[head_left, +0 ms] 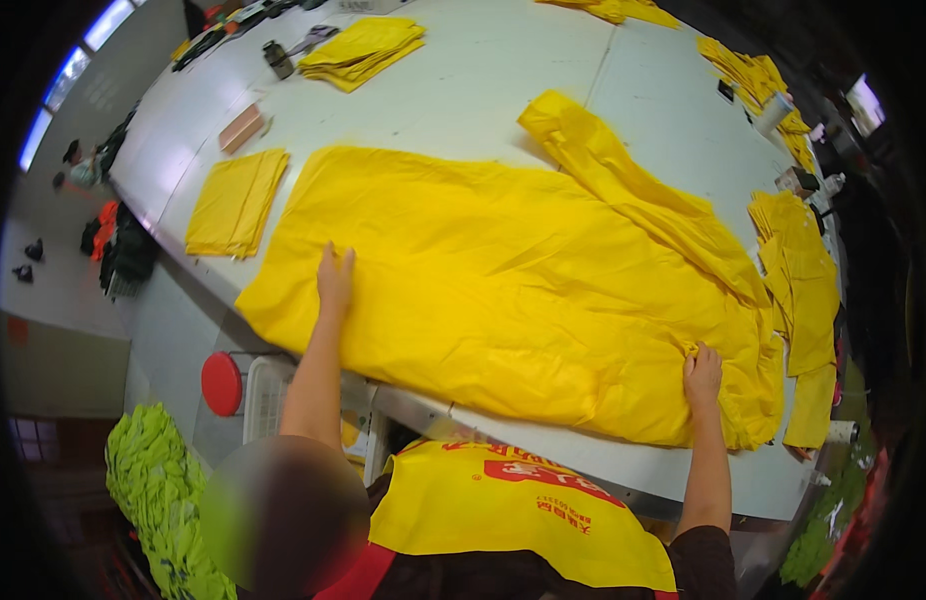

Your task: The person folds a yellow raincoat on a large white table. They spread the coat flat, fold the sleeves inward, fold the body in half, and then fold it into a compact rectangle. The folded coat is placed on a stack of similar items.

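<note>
A large yellow garment (463, 270), smooth and thin like a raincoat, lies spread over the white table. A long sleeve-like part (623, 165) stretches along its far right side. My left hand (334, 282) rests on the left part of the cloth, fingers extended and apart. At the near right, my right hand (702, 376) has its fingers closed on a gathered bit of the same cloth, where creases run out from the fingertips. Just past the garment's left edge is a folded yellow stack (237, 203).
On the white table (423, 110) stand a pinkish block (241, 129), a small dark jar (278, 60) and another folded yellow pile (363, 52). More yellow pieces (798, 290) line the right edge. Below left are a red stool (221, 384), a white basket (268, 395) and lime-green cloth (163, 500).
</note>
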Action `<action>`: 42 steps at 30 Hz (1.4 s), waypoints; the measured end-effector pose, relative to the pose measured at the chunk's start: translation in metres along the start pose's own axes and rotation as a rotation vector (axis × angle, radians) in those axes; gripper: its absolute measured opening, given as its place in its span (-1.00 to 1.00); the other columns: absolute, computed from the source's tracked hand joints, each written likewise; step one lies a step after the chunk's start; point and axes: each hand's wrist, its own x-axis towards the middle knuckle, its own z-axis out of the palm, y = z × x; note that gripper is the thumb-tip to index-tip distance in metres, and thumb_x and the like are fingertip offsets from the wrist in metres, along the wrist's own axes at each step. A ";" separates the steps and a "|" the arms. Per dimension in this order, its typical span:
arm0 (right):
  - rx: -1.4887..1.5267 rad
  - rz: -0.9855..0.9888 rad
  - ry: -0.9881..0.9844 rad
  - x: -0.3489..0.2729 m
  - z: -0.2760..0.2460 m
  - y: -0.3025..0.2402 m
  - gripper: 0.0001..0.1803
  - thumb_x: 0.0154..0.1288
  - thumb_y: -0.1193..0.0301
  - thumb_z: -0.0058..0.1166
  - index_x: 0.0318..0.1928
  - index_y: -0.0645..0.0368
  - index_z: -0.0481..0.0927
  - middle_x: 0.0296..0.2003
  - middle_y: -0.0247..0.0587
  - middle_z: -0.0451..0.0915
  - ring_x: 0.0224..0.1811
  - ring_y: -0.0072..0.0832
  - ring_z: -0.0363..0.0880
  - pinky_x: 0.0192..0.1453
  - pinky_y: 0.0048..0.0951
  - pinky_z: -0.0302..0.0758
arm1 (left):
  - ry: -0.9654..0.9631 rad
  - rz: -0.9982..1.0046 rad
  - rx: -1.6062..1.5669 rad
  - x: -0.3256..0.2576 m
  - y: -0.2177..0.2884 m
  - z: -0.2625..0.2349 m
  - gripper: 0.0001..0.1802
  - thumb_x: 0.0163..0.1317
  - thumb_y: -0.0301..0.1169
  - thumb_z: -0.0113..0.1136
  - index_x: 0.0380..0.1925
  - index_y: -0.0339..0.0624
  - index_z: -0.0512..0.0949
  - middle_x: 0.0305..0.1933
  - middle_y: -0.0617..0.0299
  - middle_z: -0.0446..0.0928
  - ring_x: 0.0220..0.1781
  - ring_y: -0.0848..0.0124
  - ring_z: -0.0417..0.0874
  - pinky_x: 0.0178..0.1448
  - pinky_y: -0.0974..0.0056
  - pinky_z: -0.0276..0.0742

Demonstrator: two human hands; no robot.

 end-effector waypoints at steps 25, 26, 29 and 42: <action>0.880 1.024 0.455 0.314 -0.036 0.136 -0.62 0.24 0.23 -0.10 -0.12 0.29 0.50 -0.15 0.06 0.55 -0.22 -0.09 0.53 -0.26 -0.22 0.48 | -0.130 -0.129 0.572 0.321 -0.031 0.022 -0.13 0.21 0.28 -0.32 -0.20 -0.43 0.54 -0.12 -0.24 0.53 0.01 -0.11 0.48 0.11 0.02 0.35; 0.677 0.981 0.519 0.309 -0.038 0.138 -0.63 0.23 0.26 -0.09 -0.10 0.30 0.49 -0.14 0.06 0.54 -0.20 -0.09 0.52 -0.21 -0.23 0.47 | -0.088 -0.181 0.550 0.310 -0.024 0.016 -0.12 0.20 0.29 -0.33 -0.22 -0.45 0.55 -0.15 -0.24 0.53 0.00 -0.11 0.49 0.10 0.01 0.35; 0.077 0.816 0.695 0.299 -0.046 0.122 -0.63 0.22 0.35 -0.06 -0.01 0.32 0.45 -0.09 0.04 0.51 -0.13 -0.10 0.50 -0.07 -0.27 0.43 | -0.056 -0.223 0.615 0.318 -0.039 0.011 -0.15 0.21 0.27 -0.27 -0.21 -0.44 0.55 -0.18 -0.21 0.55 -0.07 -0.04 0.53 0.02 0.05 0.39; 0.285 -0.257 -0.148 0.299 0.015 -0.119 -0.66 -0.01 0.41 0.18 -0.18 0.25 0.50 -0.19 -0.02 0.52 -0.05 -0.10 0.43 0.04 -0.25 0.37 | -0.112 -0.485 0.329 0.331 0.032 0.027 -0.15 0.13 0.26 -0.07 -0.12 -0.49 0.51 -0.12 -0.03 0.57 -0.13 0.22 0.57 -0.10 0.22 0.45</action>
